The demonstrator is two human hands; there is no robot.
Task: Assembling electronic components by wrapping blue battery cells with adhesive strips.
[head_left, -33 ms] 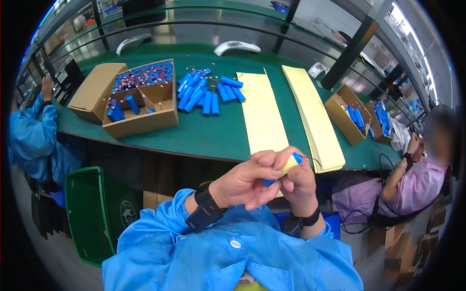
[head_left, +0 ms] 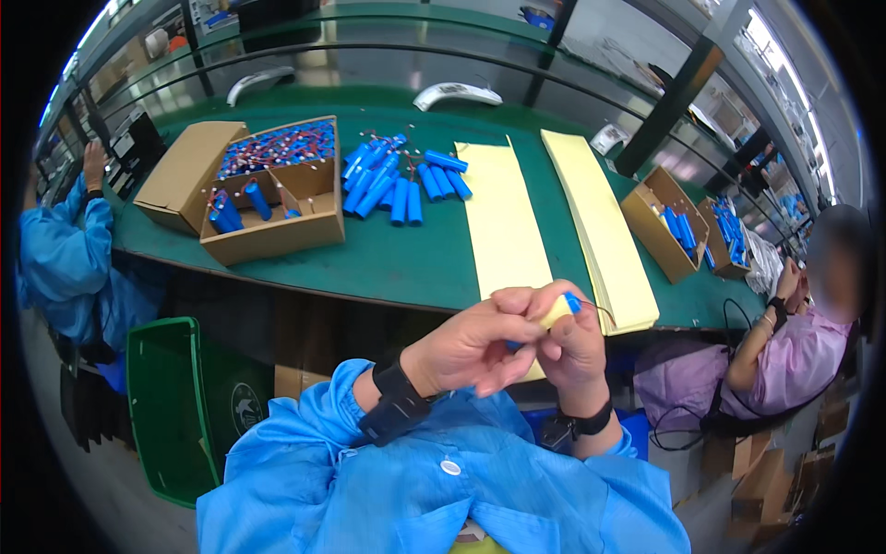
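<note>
Little has moved since the earlier frame: in the head view, the whole scene sits slightly farther right and lower, as if the head had turned a touch, while both hands keep nearly the same pose around the work.

The blue cylinder, with a yellow band near one end, is held between the hands in front of the worktop. Its long axis seems to run aslant, from a low end at the left, mostly covered by fingers, to a raised blue end at the upper right. From that raised end a thin dark wire curves off to the right, away from both palms.

The left hand comes in from the left; its grip is pinched on the cylinder, thumb and finger meeting at the band. The right hand stands below and to the right, its grip also closed round the cylinder, thumb upward beside the band. The right hand is nearer the wired end; the left reaches the band from the opposite side. How firmly each presses, I cannot tell.

Behind the hands, a single yellow strip runs away across the worktop, its near part hidden by them. Right of it lies a stack of yellow strips, and beyond its left edge are loose blue cylinders.
</note>
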